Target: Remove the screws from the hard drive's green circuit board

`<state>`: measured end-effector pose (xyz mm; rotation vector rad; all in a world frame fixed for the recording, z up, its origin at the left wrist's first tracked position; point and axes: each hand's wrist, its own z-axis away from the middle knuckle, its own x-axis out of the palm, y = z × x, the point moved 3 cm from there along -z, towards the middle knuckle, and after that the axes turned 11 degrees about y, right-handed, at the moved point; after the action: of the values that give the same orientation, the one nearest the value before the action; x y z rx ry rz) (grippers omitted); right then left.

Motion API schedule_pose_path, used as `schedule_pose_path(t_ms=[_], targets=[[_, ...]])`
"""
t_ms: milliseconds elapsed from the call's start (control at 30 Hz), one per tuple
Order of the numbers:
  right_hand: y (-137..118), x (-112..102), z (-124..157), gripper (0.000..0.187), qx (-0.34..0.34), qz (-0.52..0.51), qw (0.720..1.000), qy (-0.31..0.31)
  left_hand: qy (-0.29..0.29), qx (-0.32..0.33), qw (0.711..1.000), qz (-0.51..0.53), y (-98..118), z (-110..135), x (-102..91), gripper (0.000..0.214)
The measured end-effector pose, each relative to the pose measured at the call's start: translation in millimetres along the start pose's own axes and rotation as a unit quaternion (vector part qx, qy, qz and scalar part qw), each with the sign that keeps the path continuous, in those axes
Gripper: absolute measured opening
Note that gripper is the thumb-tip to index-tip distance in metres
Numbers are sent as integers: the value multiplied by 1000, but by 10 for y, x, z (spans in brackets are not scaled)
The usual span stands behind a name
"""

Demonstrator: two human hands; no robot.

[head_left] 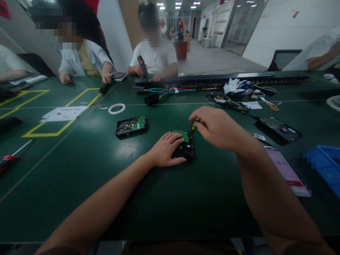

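Note:
A hard drive [189, 150] lies on the green table with its circuit board side up. My left hand [166, 149] rests flat across its left part, fingers stretched out, covering some of the board. Above the drive's far right corner, my right hand [216, 127] is closed around a yellow and black screwdriver [195, 124]. The screwdriver points down at that corner; whether its tip sits in a screw is too small to tell. Left of my hands lies a second hard drive [131, 126], and a third hard drive [278, 129] lies to the right.
A phone [288, 171] and a blue bin [328, 168] are at right. Cables [170, 91], gloves [236, 86] and a long black rail [212, 79] lie along the far side. A tape roll [117, 108], paper [63, 113] and a red screwdriver [9, 161] lie left. People sit opposite.

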<state>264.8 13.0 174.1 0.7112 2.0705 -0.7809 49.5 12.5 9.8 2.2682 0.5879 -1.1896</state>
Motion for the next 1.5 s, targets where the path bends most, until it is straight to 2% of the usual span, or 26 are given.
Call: schedule_pose_path(t_ms=[267,500,767,967,1367,1500], targets=[[15,50,-19,15,0,9,1000,-11,1,7,1000,-6,3,-4,3,85],[39,92,6,27,-11,-13,1000,8,-5,3,1000,-6,-8,2,9,85],[-35,38,-5,18,-21,5,1000,-6,2,10,1000,-6,5,-3,-3,84],[0,54,-16,11,2,-1,1000,-23,-2,6,1000,-3,-14,3,11,85],[45,62,-3,30,-6,20,1000,-1,2,4,1000,-2,-1,3,0,85],[47,68,-11,21,14,33,999,-6,-3,0,1000,-4,1,4,-8,84]])
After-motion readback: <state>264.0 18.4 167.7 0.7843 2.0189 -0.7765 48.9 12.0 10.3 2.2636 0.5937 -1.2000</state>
